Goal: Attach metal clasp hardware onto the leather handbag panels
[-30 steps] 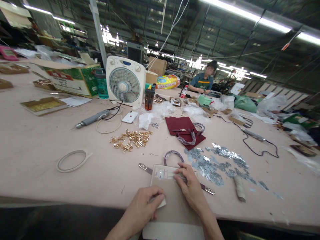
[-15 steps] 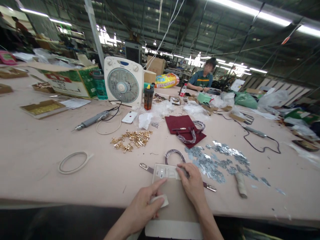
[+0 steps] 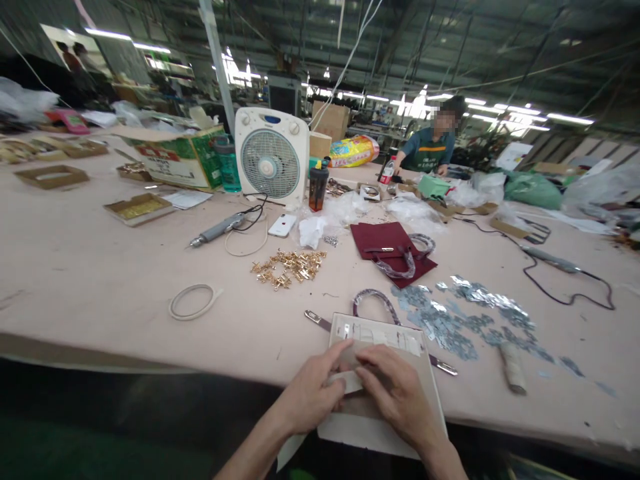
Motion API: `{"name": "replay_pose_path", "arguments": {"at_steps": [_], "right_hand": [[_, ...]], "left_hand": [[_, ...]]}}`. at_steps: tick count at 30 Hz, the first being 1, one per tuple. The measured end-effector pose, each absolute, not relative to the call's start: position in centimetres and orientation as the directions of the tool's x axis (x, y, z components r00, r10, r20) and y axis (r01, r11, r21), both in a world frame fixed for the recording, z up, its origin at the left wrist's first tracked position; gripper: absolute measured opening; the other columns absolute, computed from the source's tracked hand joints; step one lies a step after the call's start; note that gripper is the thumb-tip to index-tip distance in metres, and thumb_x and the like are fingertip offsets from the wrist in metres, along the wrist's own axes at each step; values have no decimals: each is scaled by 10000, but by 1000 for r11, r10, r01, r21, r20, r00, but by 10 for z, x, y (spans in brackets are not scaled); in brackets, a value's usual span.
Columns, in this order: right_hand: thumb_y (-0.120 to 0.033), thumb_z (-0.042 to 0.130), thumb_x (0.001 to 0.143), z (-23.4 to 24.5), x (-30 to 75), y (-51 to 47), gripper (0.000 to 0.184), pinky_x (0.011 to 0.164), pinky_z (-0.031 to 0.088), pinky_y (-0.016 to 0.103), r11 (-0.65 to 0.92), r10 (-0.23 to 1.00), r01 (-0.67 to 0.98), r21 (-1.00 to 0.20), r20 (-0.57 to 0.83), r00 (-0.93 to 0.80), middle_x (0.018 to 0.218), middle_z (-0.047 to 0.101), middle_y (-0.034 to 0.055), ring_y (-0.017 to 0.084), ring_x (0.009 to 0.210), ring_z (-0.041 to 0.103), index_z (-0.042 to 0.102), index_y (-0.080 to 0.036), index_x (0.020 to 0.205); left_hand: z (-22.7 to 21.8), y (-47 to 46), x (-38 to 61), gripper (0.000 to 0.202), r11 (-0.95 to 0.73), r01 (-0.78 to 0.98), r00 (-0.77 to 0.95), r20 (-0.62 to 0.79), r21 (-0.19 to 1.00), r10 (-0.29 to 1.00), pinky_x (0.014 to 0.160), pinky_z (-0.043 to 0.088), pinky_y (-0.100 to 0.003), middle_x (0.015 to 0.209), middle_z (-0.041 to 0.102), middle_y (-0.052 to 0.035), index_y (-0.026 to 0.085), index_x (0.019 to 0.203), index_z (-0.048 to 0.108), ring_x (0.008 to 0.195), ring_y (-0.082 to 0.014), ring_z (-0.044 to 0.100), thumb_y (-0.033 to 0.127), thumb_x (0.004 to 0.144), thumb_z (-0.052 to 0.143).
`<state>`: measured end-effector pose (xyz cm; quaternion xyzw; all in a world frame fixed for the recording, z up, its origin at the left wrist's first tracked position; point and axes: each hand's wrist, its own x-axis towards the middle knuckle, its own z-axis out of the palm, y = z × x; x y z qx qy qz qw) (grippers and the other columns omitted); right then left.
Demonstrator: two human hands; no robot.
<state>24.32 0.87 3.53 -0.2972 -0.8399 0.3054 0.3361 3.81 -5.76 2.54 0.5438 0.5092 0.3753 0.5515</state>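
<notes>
A beige bag panel (image 3: 395, 340) with a wrapped handle (image 3: 373, 299) and a strap with metal ends (image 3: 316, 319) lies at the table's near edge. My left hand (image 3: 313, 393) and my right hand (image 3: 400, 400) meet over its middle. Both pinch a small pale strip (image 3: 349, 381) against the panel, fingers curled together. A pile of gold metal fittings (image 3: 290, 265) lies beyond to the left. Silvery foil scraps (image 3: 460, 313) are scattered to the right.
A dark red bag piece (image 3: 390, 247) lies farther back, with a white fan (image 3: 271, 155), a dark bottle (image 3: 318, 187), a phone (image 3: 283, 225), an electric screwdriver (image 3: 215, 230), a white tape ring (image 3: 193, 301) and cardboard boxes (image 3: 175, 157). Another person (image 3: 430, 147) sits across the table.
My left hand moved up from the panel's lower left corner to meet my right hand at the middle. The view has shifted, so everything sits farther right.
</notes>
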Motion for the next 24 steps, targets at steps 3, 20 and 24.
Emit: {"name": "replay_pose_path", "arguments": {"at_steps": [3,20,24], "right_hand": [[-200,580,1039,38,234,-6,233,919,571,347,687,628,269,-675,366,-687,1113,740,65,220,1049,690,687,-269,1234],[-195,523,1059,41,239,-12,179,814,555,320,666,678,399,-630,289,-675,971,697,35,213,911,690,681,-267,1100],[-190,541,1053,40,240,-12,153,802,543,315,657,676,400,-639,266,-687,971,689,30,212,917,686,670,-264,1089]], "left_hand": [[26,-59,38,775,90,172,184,-122,981,975,818,579,-328,1127,742,-47,250,1585,416,824,-190,695,163,821,511],[41,-60,38,253,135,245,147,-175,960,974,622,464,-239,673,730,-4,170,933,766,643,-161,655,259,892,533],[43,-61,38,278,152,248,149,-193,957,970,625,467,-240,693,742,-9,169,966,783,638,-165,687,297,912,542]]}}
